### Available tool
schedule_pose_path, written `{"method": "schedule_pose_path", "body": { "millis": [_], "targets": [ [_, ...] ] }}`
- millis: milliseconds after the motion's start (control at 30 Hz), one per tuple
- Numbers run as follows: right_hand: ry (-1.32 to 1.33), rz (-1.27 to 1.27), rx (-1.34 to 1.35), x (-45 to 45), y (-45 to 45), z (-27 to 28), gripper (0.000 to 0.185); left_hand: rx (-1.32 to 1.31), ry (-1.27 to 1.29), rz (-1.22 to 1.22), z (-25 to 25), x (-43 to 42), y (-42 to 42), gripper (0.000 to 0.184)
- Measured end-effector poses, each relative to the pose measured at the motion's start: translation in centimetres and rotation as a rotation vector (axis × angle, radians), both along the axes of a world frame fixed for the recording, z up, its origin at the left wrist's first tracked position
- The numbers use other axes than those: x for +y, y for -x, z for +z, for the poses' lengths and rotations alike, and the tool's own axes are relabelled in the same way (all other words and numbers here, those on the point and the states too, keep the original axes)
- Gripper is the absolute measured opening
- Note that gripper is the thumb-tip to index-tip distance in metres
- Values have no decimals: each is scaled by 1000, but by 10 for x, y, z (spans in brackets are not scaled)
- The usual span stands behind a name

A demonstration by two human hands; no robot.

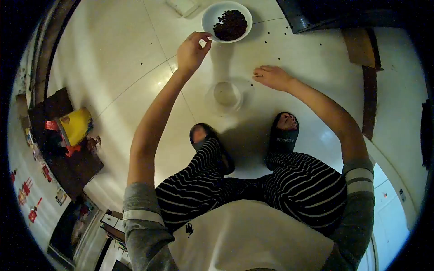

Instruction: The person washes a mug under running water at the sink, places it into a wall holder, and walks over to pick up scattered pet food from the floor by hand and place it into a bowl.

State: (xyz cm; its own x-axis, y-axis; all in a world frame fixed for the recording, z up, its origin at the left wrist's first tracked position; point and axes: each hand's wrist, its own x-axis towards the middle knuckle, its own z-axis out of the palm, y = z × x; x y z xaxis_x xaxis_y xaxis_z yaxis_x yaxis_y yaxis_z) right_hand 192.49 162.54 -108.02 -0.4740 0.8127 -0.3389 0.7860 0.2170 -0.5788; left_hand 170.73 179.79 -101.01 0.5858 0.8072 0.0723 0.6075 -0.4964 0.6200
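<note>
A white bowl (207,22) with a heap of small dark pieces (231,26) stands on the tiled floor at the top. My left hand (193,50) is at the bowl's lower left rim, its thumb and forefinger bent round toward each other at the rim. Whether they grip it is hard to tell. Over the floor to the right, my right hand (272,77) has its fingers curled together; anything in them is too small to make out. Between the hands and nearer my feet stands a clear round container (227,95).
Several dark bits (266,42) lie scattered on the floor. A black object (312,18) and cardboard (360,47) are at the upper right. A pale tray (183,6) is left of the bowl. My slippered feet (284,135) are below. A yellow item (75,126) lies left.
</note>
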Motion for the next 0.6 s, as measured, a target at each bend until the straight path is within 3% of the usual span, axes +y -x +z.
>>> {"method": "schedule_pose_path", "body": {
  "millis": [133,233,533,600],
  "targets": [
    [-271,268,-95,-6,-2,-3,13,33,1,-28,3,-6,7,20],
    [-393,253,-46,-10,-5,-7,13,43,-9,-29,-3,-2,15,19],
    [-282,51,-77,-7,-13,3,7,102,6,96,-15,11,34,15],
    [-484,-72,80,14,-14,24,8,106,-7,88,-15,12,38,14]
  ]
}}
